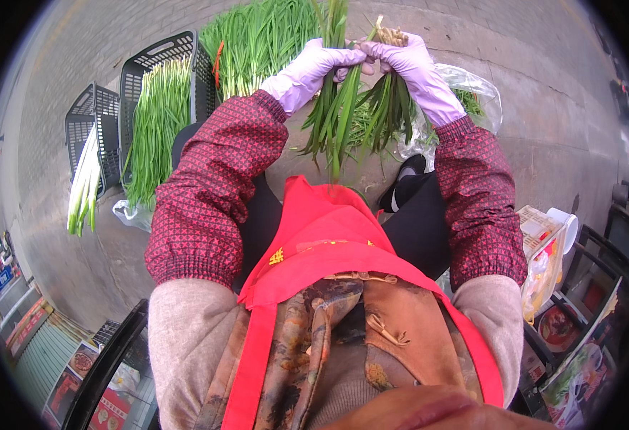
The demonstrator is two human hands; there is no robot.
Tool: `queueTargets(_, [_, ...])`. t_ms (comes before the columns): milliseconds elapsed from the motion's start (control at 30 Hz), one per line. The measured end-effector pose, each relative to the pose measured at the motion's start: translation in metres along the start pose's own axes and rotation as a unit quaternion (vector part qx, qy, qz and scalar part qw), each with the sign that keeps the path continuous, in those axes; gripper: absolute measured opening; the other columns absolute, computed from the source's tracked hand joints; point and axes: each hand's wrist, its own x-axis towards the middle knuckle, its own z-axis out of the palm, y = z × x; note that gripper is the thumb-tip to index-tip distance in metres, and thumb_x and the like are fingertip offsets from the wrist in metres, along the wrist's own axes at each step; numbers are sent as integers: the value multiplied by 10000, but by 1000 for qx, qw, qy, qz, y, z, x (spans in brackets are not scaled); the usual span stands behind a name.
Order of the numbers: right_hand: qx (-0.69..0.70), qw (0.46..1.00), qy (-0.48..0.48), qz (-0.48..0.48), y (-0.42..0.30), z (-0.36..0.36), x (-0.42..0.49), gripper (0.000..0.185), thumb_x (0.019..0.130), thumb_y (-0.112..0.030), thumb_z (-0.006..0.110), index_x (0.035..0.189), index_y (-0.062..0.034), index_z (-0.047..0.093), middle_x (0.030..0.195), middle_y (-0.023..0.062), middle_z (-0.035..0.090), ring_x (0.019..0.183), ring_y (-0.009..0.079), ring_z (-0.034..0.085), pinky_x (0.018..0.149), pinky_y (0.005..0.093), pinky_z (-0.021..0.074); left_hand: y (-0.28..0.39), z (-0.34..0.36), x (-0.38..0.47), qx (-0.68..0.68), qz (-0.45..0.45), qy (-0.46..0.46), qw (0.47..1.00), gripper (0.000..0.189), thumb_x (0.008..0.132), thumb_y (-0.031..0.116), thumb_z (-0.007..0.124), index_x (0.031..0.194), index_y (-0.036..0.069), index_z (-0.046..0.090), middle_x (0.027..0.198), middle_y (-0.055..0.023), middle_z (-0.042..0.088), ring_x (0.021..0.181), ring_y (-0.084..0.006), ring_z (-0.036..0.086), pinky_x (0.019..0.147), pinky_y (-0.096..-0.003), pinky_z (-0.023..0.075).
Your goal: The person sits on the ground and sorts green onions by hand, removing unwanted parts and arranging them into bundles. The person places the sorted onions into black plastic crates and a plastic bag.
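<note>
My left hand (314, 67), in a pale lilac glove, grips a loose bunch of flat green leaves (341, 123) that look like garlic chives. Their tips hang towards my lap, and part of the bunch rises past the top edge of the picture. A second bunch of chives (392, 105) hangs upside down from my right hand (414, 70), gloved the same way. Its pale brownish stem ends (392, 36) stick up above the fingers. Thumbs and fingertips of both hands meet between the two bunches, around a few stems; some fingers are hidden.
Left of my hands lies a large heap of chives (266, 43). Two dark plastic crates stand beside it, one with chives (161, 102), one with white-stemmed scallions (84, 172). Leaf scraps (360, 126) litter the ground near a clear plastic bag (489, 94). A clear bin (540, 252) stands right.
</note>
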Motion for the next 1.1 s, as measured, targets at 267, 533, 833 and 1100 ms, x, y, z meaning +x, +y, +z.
queueTargets(267, [43, 997, -33, -46, -6, -8, -5, 149, 819, -143, 767, 872, -33, 682, 646, 1, 623, 509, 62, 523, 471, 211, 401, 7, -7, -2, -45, -51, -63, 996, 287, 935, 217, 639, 1103, -15, 659, 831, -38, 713, 547, -20, 451, 500, -190, 381])
queueTargets(533, [58, 990, 118, -57, -11, -24, 0, 239, 891, -247, 712, 985, -29, 737, 745, -17, 654, 547, 16, 484, 500, 169, 375, 17, -6, -15, -84, -83, -96, 988, 358, 957, 234, 604, 1199, -28, 620, 858, -16, 711, 566, -1, 444, 505, -168, 383])
queueTargets(833, [96, 994, 45, 24, -7, -9, -1, 279, 877, -233, 723, 1059, -22, 718, 687, -38, 599, 531, 21, 449, 499, 190, 361, 6, 2, -8, -34, -80, -30, 996, 259, 928, 258, 647, 991, 10, 688, 814, -40, 702, 537, -29, 460, 500, -201, 384])
queueTargets(1100, [46, 999, 24, 17, -10, -12, 0, 279, 884, -227, 711, 1061, -12, 717, 786, -16, 628, 541, 16, 429, 488, 189, 328, -5, -9, 6, 0, -72, -78, 994, 315, 884, 120, 669, 1170, 7, 605, 924, -87, 711, 544, -9, 488, 469, -155, 381])
